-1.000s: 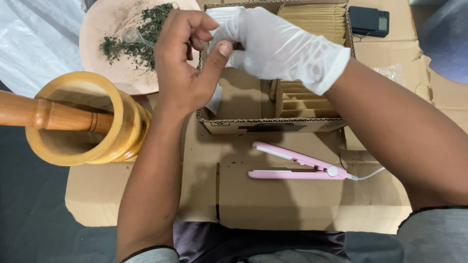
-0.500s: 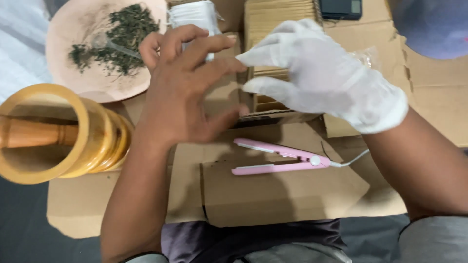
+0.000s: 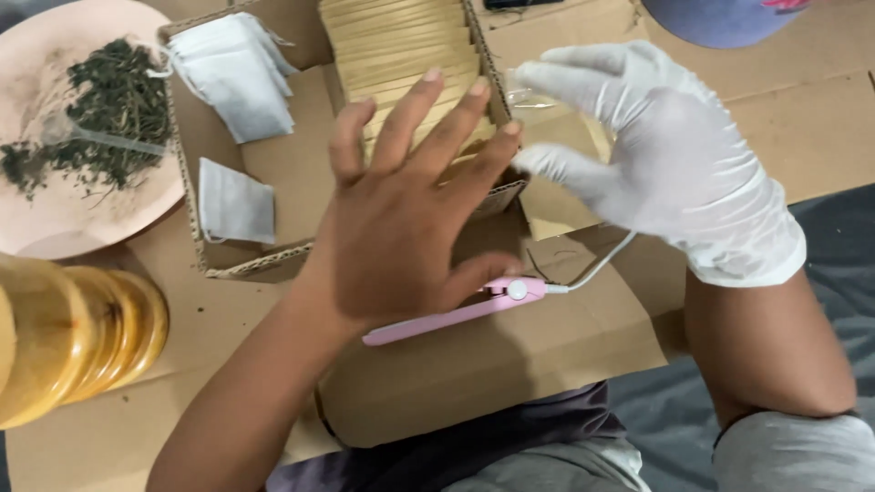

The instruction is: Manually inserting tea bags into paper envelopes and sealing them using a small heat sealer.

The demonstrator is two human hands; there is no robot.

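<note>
The bare left hand (image 3: 401, 219) hovers with fingers spread and palm down over the near edge of the shallow cardboard box (image 3: 273, 260); its grip is open and holds nothing. Beneath its palm, just in front of the box, lies the pink heat-sealing tong (image 3: 437, 321), partly hidden by the hand, with a white cord (image 3: 597, 264) running from its hinge end away toward the right of the box.

The right hand (image 3: 665, 155), in a white glove, hangs at the right side of the box, fingers splayed toward the left hand; its grip is likewise open and empty. The fingertips of the two hands are close together but apart.

Inside the box, a dense row of tan paper envelopes (image 3: 401, 46) fills the right compartment, under the left hand's fingertips. In the left compartment a small stack of white filter bags (image 3: 232, 77) rests at the far end, and a single white bag (image 3: 235, 202) lies nearer.

Left of the box sits a pink plate (image 3: 55, 228) carrying dried green herbs (image 3: 100, 114). Nearer than the plate, left of the box, stands a yellow mortar (image 3: 73, 337). Everything rests on flattened cardboard sheets (image 3: 510, 364).
</note>
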